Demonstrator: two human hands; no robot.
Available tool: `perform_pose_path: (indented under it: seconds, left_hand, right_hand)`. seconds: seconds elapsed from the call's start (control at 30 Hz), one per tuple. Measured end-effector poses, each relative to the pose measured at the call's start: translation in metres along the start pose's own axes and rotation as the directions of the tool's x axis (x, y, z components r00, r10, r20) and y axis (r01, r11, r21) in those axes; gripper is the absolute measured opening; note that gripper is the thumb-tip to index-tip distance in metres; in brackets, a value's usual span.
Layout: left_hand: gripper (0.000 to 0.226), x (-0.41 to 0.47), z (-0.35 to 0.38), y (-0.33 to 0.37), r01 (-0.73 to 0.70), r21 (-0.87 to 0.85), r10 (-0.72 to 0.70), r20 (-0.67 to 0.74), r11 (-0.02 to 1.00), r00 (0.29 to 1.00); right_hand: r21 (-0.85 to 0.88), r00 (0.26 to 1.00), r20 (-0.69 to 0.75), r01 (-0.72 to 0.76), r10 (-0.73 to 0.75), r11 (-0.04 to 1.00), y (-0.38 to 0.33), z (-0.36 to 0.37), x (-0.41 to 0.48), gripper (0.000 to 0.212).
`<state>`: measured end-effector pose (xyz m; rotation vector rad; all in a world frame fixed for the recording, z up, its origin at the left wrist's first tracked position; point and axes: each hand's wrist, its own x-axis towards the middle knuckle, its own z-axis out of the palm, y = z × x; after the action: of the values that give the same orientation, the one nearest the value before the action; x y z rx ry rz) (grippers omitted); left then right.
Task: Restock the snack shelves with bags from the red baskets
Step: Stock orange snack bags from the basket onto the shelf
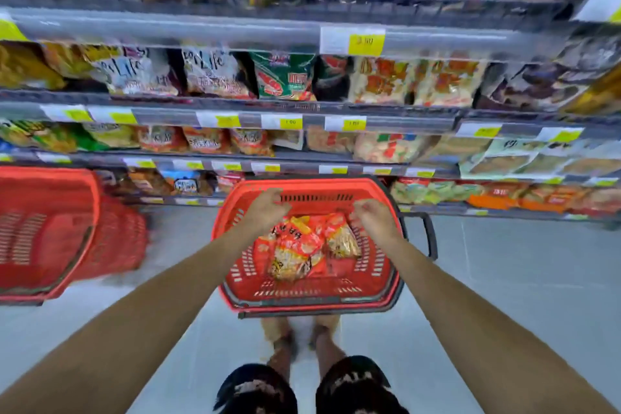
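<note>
Past the dark slippers [353, 383] at 6 o'clock, a red basket [312, 304] stands on the floor [504, 279] dead centre, close in front of the person, likely so both arms can reach it. Orange-red snack bags [295, 252] lie heaped inside the basket; the right hand [374, 217] curls its fingers over their 1 o'clock edge and seems to pinch it, while the left hand [265, 208] hooks in at their 11 o'clock corner, contact lost in blur. A second red basket [43, 232] lies tipped at 9 o'clock, and the snack shelves [302, 121] fill 12 o'clock.
</note>
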<state>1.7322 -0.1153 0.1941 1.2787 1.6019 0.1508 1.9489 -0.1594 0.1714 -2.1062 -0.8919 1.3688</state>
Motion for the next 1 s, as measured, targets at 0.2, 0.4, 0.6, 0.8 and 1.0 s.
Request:
perform_pose_path:
  seconds: [0.2, 0.4, 0.6, 0.8, 1.0]
  left_hand:
    - [0.051, 0.043, 0.053, -0.1, 0.171, 0.078, -0.175, 0.055, 0.982, 0.983]
    - [0.065, 0.084, 0.105, -0.172, 0.305, -0.01, -0.301, 0.126, 0.952, 0.945]
    - [0.083, 0.151, 0.17, -0.248, 0.364, -0.164, -0.333, 0.188, 0.917, 0.924]
    - [0.097, 0.219, 0.212, -0.31, 0.379, -0.187, -0.345, 0.19, 0.906, 0.919]
    - [0.112, 0.277, 0.255, -0.356, 0.253, 0.18, -0.286, 0.184, 0.95, 0.94]
  right_hand:
    - [-0.062, 0.976, 0.074, -0.198, 0.202, 0.978, 0.091, 0.045, 0.033, 0.024]
    - [-0.092, 0.925, 0.183, -0.321, 0.333, 0.943, 0.151, 0.098, 0.071, 0.02]
    - [-0.115, 0.885, 0.241, -0.38, 0.397, 0.918, 0.215, 0.168, 0.129, 0.011]
    - [-0.147, 0.871, 0.222, -0.414, 0.438, 0.898, 0.268, 0.226, 0.191, 0.009]
    - [-0.283, 0.913, 0.048, -0.376, 0.405, 0.882, 0.308, 0.249, 0.239, 0.016]
